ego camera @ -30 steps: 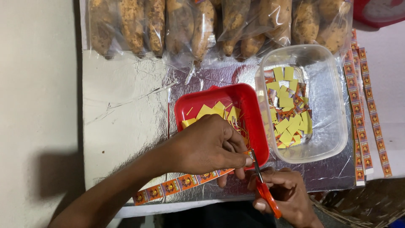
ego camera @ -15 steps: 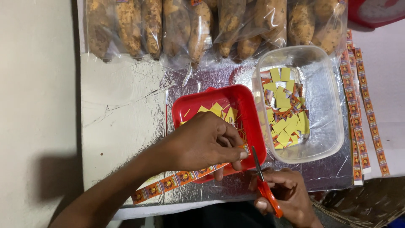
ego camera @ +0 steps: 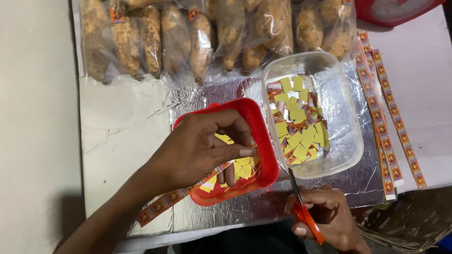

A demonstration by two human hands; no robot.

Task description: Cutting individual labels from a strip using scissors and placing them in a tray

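Red plastic forms the shallow tray (ego camera: 263, 141) that sits near the front edge of the foil-covered bench (ego camera: 122, 136). The left hand (ego camera: 197, 150) hovers over the tray, thumb and fingers pinched on the label strip (ego camera: 165, 200), which runs from the front-left of the bench up under the hand to the tray. This hold keeps the strip end above the tray, probably so cut pieces drop inside.

The right hand (ego camera: 325, 216) rests at the front edge, fingers closed through the red handles of the scissors (ego camera: 303, 211). The blades point toward the tray's right rim and appear nearly closed.

The strip is narrow, orange and red, with repeated small printed panels. Yellow-backed squares (ego camera: 242, 167) lie in the tray.

A clear tub (ego camera: 343, 141), just right of the tray, holds more cut squares. Uncut strips (ego camera: 391, 117) lie along the right edge. Bagged tubers (ego camera: 202, 37) line the back edge.
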